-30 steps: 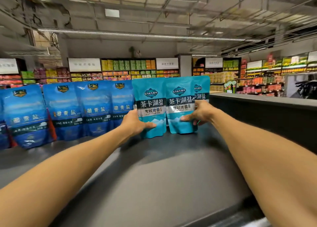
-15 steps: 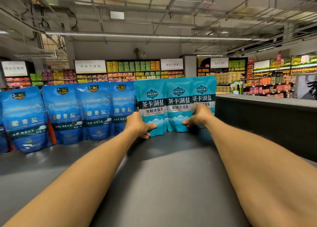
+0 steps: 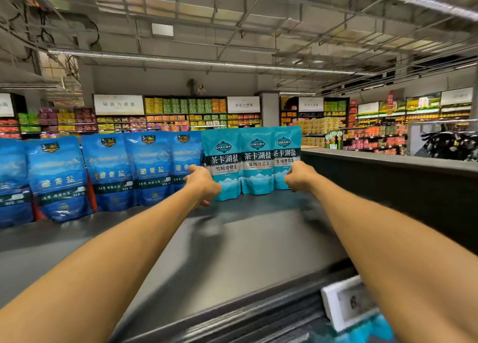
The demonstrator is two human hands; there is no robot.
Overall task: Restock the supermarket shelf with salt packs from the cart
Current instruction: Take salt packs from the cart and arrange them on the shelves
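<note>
Three teal salt packs stand upright in a tight row at the back of the dark shelf (image 3: 232, 252): the left pack (image 3: 225, 159), the middle pack (image 3: 257, 161) and the right pack (image 3: 285, 153). My left hand (image 3: 204, 184) is curled against the left pack's lower left edge, thumb up. The right pack's lower right edge sits in my right hand (image 3: 301, 177), whose thumb lies on the front. Both arms are stretched out across the shelf. The cart is out of view.
A row of several dark blue salt packs (image 3: 111, 172) stands left of the teal ones, touching them. A dark side wall (image 3: 388, 182) bounds the shelf on the right. A white price tag holder (image 3: 344, 301) sits on the front edge. Stocked aisles fill the background.
The two front teal packs have been pushed back and set beside the third into one row. My hands have moved apart to the outer edges of the row.
</note>
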